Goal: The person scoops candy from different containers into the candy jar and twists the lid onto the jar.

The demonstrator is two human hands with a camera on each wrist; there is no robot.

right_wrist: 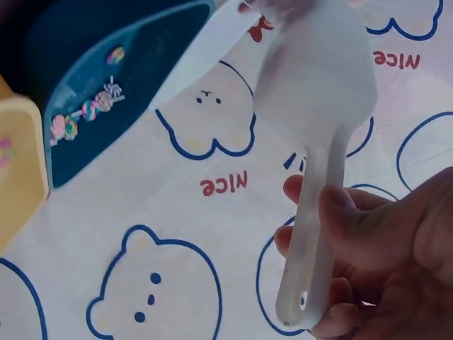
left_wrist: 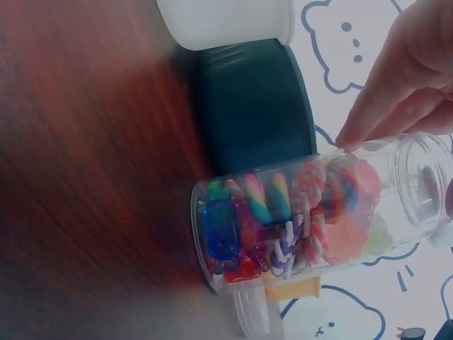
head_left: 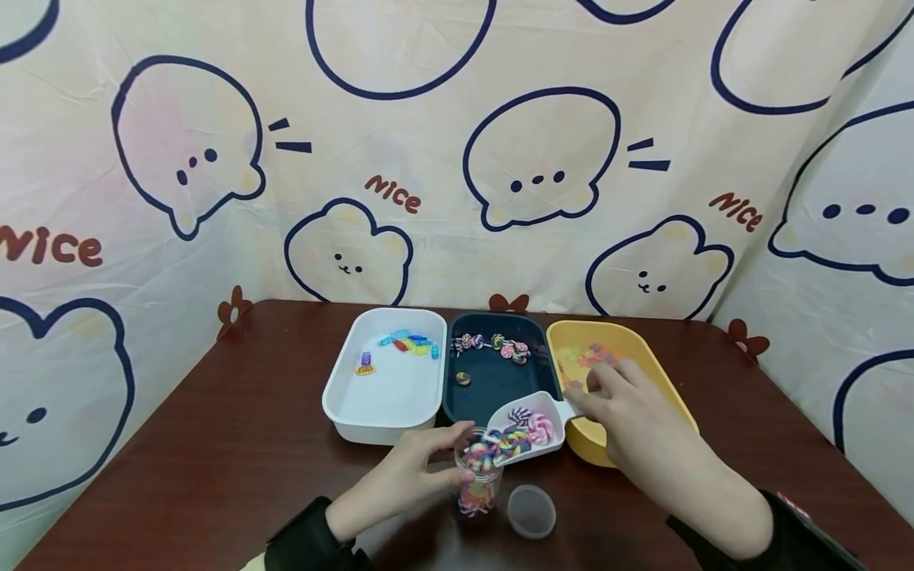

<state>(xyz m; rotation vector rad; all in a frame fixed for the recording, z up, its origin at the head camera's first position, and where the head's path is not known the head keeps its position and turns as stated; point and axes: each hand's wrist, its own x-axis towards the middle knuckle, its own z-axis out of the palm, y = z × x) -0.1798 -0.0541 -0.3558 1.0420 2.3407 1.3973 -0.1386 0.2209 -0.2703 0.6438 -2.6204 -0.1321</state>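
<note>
I have the right hand (head_left: 620, 403) gripping the white scoop (right_wrist: 318, 99) by its handle, the best spot, I think, since it looks light and stiff. The left hand (head_left: 423, 469) holds the clear jar (left_wrist: 391, 191) near its top, well in from the counter's (head_left: 250, 412) far edge; it may be slippery, so I'd squeeze softly. Only the left wrist view clearly shows me the blue piece (left_wrist: 222, 230) low inside.

The person's left hand (head_left: 417, 468) extends from the near left, thumb (head_left: 451, 478) on the near side and index finger (head_left: 451, 434) on the far side, bent into a grip. The right forearm (head_left: 721, 496) slants from the near right toward the far left; the right hand (head_left: 628, 404), farther off, grips between thumb (right_wrist: 347, 216) and curled fingers (right_wrist: 338, 319).
</note>
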